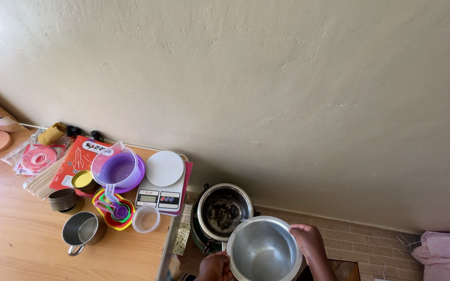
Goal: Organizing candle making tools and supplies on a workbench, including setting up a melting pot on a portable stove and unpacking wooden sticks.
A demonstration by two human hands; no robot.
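Note:
My two hands hold a shiny steel bowl (263,251) low in the view, just right of the table edge. My left hand (215,267) grips its left rim and my right hand (311,243) grips its right rim. The bowl looks empty and is tilted slightly. Directly behind it stands a round steel pot (224,210) with dark, burnt-looking bits at its bottom, set in a dark green housing on the floor.
The wooden table (22,244) at left carries a white digital kitchen scale (161,182), a purple bowl (121,170) under a clear jug, nested coloured measuring cups (114,211), a clear small cup (146,218), a steel mug (80,230), a small tin (62,199) and packets. Pink cloth (446,254) lies at right.

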